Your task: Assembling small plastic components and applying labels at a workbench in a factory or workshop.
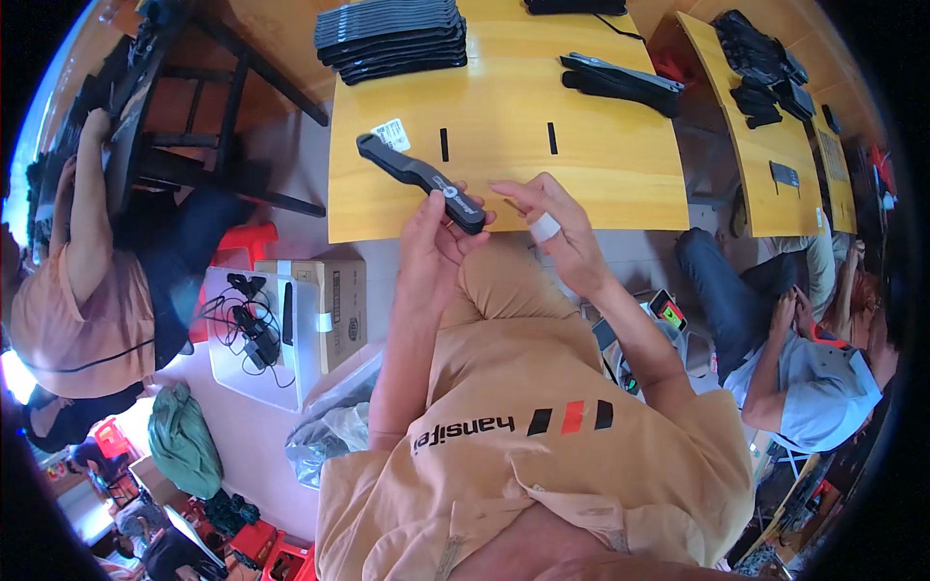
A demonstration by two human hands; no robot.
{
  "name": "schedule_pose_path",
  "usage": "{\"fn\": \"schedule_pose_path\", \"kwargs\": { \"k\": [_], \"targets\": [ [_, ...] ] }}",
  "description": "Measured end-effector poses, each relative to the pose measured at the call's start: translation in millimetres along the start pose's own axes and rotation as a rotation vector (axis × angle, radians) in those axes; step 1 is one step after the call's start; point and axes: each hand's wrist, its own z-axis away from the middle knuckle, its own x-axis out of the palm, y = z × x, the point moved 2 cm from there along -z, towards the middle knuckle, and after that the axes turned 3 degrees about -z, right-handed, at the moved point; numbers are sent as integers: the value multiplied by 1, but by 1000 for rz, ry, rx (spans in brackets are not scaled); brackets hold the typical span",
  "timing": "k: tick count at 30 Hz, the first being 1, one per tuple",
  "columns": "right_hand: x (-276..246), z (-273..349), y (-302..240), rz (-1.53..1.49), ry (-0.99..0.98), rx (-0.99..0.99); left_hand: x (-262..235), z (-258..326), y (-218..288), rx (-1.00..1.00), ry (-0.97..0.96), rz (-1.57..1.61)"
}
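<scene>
My left hand (434,237) grips the lower end of a long, slightly bent black plastic piece, like a strap or handle (412,172), with white print near that end. The piece slants up and left over the near edge of the table. Just right of it is my right hand (567,237), fingers bent together and apart from the piece. A small thin thing seems pinched at its fingertips, too small to name. White tape or a white wrap (544,229) sits on one of its fingers.
On the yellow table (504,107) lie a stack of similar black pieces (392,39), a smaller pile (620,85), a white label (392,134) and two black strips. A plastic bin with cables (254,334) and a carton (344,310) stand left. People sit on both sides.
</scene>
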Motion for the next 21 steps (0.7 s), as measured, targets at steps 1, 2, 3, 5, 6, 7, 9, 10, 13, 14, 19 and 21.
{"fn": "schedule_pose_path", "kwargs": {
  "k": [1,2,3,5,6,7,9,10,13,14,19,21],
  "targets": [
    [-5,1,-2,-6,-59,58,0,0,2,21,-23,21],
    [-6,1,-2,-13,-118,115,0,0,4,42,-45,42],
    [-6,1,-3,-16,-118,113,1,0,5,43,-44,39],
    [-1,2,-6,-22,-144,11,3,2,7,62,-24,12],
    [1,2,-6,-27,-141,11,3,3,9,62,-22,6],
    [2,2,-7,-31,-144,55,5,5,11,84,-21,17],
    [5,3,-8,-43,-144,101,5,9,15,105,-16,22],
    [6,1,-9,-23,-144,101,5,11,19,120,-9,2],
    [6,-3,-20,-23,-158,123,6,17,24,183,12,-43],
    [7,-3,-23,-35,-173,147,7,18,25,228,20,-61],
    [21,-3,-27,-206,-180,76,8,21,28,279,28,-58],
    [25,-2,-28,-268,-181,121,6,21,29,298,30,-75]
  ]
}}
